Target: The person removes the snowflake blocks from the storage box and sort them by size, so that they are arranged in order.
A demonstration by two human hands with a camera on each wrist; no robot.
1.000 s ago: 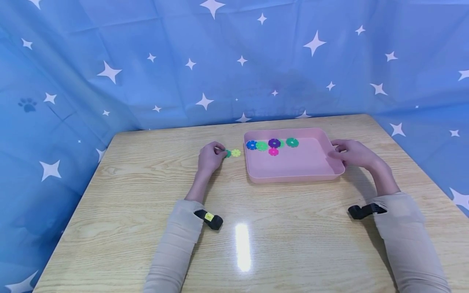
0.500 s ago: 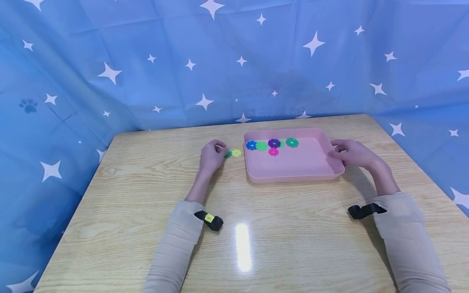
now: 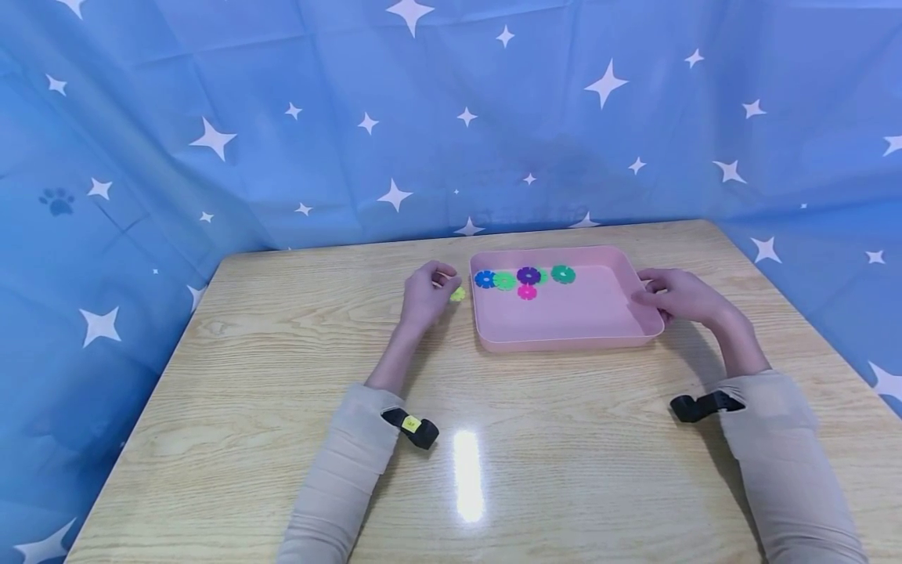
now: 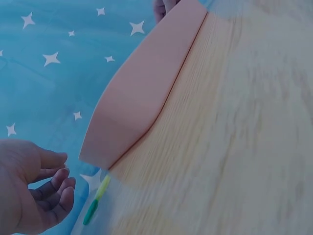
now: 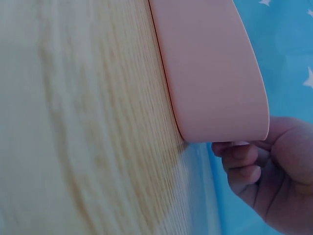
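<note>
The person's left hand (image 3: 426, 296) is hanging just outside the left end of a pink rectangular tray (image 3: 585, 313), its fingers bending loosely and parting from one another at the lower side of the hand; whether the thumb and forefinger are touching cannot be told. A yellow flower-shaped plastic disc (image 3: 458, 294) is lying on the table just beyond those fingertips, between them and the tray, partly covered by the hand in the head view. A green disc (image 4: 90, 211) is lying close by the yellow one, showing beyond the left fingers in the left wrist view. The right hand (image 3: 682, 296) is gripping the far end of the tray, its digits pinching the right wall, some reaching over the rim while others are curling against the outside. Inside the tray, well apart from the right fingertips, six more discs are gathering toward the back wall: a green disc with a white centre (image 3: 563, 274) is sitting nearest to them, then a light green one (image 3: 543, 276) partly hiding under a purple one (image 3: 528, 276), a pink one (image 3: 527, 292) just in front of the purple, another light green one (image 3: 503, 281), and a blue one (image 3: 484, 280) lying nearest to the left fingers. Under both hands a wood-grain table (image 3: 282, 376) is spreading out, and behind the fingers a blue star-patterned curtain (image 3: 247, 63) is hanging.
</note>
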